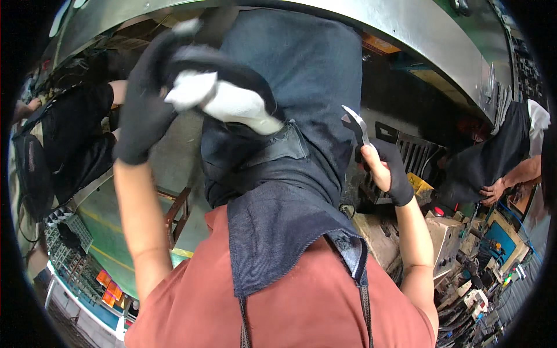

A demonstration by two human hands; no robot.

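My left hand (142, 110), in a dark fingerless glove, is raised at the left and closed on a black-and-white shoe-shaped piece (241, 107). Motion smears this piece, so its details do not show; it hangs over my lap, in front of my dark apron (290, 64). On the right, my right hand (391, 171) wears a similar glove that leaves the thumb bare. It grips a small steel hand tool (357, 126) with a curved, pointed, shiny head that points up and left. The tool's handle is mostly hidden in my fist.
A curved steel bench edge (429, 29) runs across the top. Someone in black (69, 139) sits at the left, and another person's dark-clothed leg (484, 153) shows at the right. Beside my right hand stands a slatted crate (415, 151); a brown metal frame (180, 217) is at lower left.
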